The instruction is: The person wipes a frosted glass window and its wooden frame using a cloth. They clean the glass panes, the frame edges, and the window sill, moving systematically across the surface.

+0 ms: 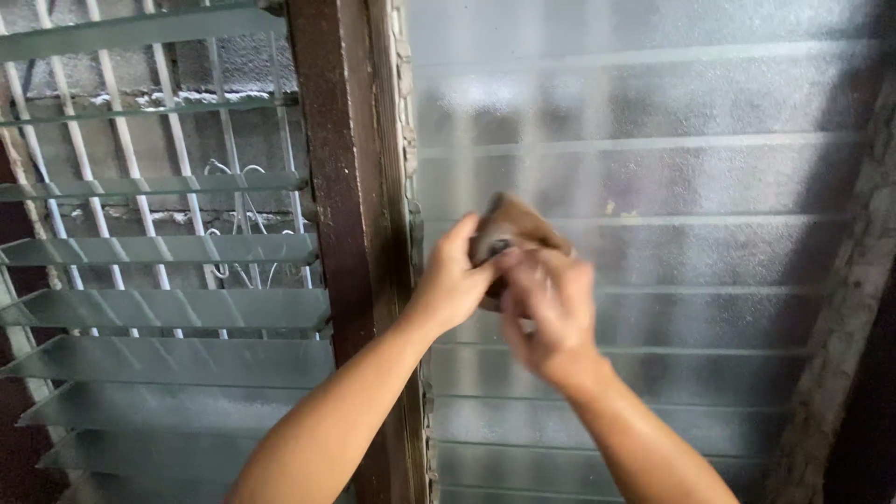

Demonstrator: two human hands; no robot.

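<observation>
From the head view we see our left hand point(455, 280) and blurred right hand point(551, 313) both gripping a brown cloth point(511, 229), perhaps a rag, against the shut frosted glass louvres point(672, 187), beside the wooden post point(350, 187).

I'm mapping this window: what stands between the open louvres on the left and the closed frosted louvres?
In the head view, a dark brown wooden post stands between the open louvres and the closed frosted louvres.
</observation>
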